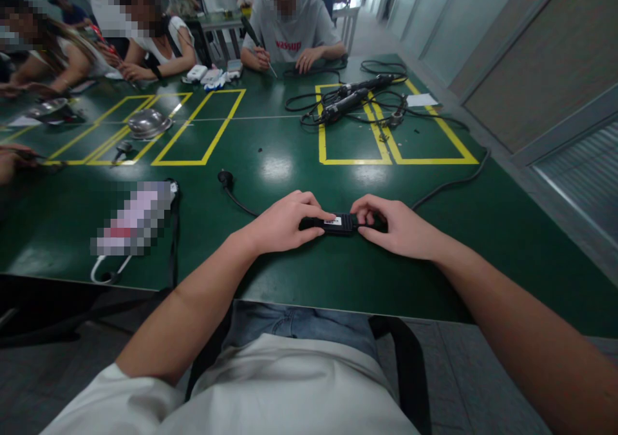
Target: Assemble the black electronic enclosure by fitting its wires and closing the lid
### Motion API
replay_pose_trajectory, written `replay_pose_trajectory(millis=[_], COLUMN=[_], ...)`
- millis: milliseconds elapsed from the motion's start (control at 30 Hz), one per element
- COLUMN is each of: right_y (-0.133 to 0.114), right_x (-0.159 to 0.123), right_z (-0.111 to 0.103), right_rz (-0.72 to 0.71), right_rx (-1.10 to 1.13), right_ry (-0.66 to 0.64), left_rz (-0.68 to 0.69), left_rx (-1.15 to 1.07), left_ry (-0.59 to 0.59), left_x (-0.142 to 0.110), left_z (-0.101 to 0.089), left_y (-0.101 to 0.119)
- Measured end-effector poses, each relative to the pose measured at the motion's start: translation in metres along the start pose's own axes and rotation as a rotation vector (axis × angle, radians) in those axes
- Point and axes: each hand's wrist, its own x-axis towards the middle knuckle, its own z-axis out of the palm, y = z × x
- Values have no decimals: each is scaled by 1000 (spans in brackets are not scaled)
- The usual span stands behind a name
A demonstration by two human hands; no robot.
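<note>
A small black block with a white label (337,223) lies on the green table (299,274) right in front of me. My left hand (282,221) curls round its left end, fingers closed on it. My right hand (396,226) pinches its right end, where a black cable (454,181) runs off toward the right. Another black cable with a round plug (225,179) leads away from the left side.
A lanyard badge (135,219) lies at my left. Black power tools with tangled cords (355,97) sit inside yellow floor-tape boxes (386,159) farther back. Metal bowls (147,123) stand at the left. Several people sit around the far and left edges.
</note>
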Motion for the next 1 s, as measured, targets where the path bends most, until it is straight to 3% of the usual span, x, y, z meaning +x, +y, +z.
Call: replay_pose_trajectory(millis=[167,367,467,600,733,833,1000], right_y=[1,4,4,2,1,0,-2], right_x=[0,-1,0,2,2,2,2], right_z=[2,5,7,7,7,8,10], right_rz=[2,8,-20,-57,-66,-66,-75], right_rx=[1,34,1,-73,-114,-130,-136], right_ry=[3,51,53,35,33,32,35], left_rz=[-25,-235,-288,-174,-90,-104,-154], left_rx=[-28,-50,69,128,73,19,-66], left_ry=[41,338,269,193,163,60,28], left_x=[0,6,8,6,1,-2,-1], left_z=[1,5,7,5,-2,-5,-5], left_y=[-1,-16,-20,-15,-6,-3,-1])
